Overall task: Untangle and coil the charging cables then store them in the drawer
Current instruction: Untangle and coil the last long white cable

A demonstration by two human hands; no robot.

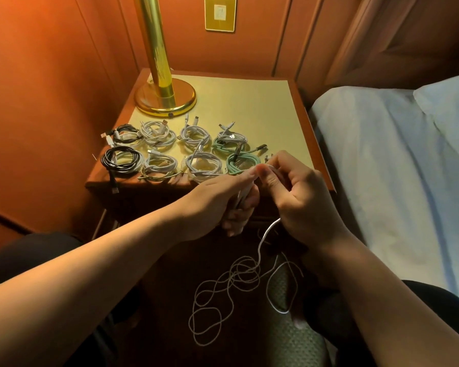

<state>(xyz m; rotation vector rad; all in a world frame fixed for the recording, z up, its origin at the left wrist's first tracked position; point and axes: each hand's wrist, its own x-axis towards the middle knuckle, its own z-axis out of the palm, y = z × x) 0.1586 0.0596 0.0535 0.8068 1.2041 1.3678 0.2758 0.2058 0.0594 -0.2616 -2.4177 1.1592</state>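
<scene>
My left hand and my right hand meet in front of the nightstand, both pinching one white cable. Its loose length hangs down from my hands into tangled loops above the dark floor. Several coiled cables lie in two rows along the front of the nightstand top: black ones at the left, white ones in the middle, mint green ones at the right, just beyond my fingertips. The drawer front below the top is hidden behind my hands and in shadow.
A brass lamp stands at the back left of the nightstand. A brass wall plate sits on the orange panelled wall. A bed with pale blue bedding is at the right. A patterned slipper is on the floor below.
</scene>
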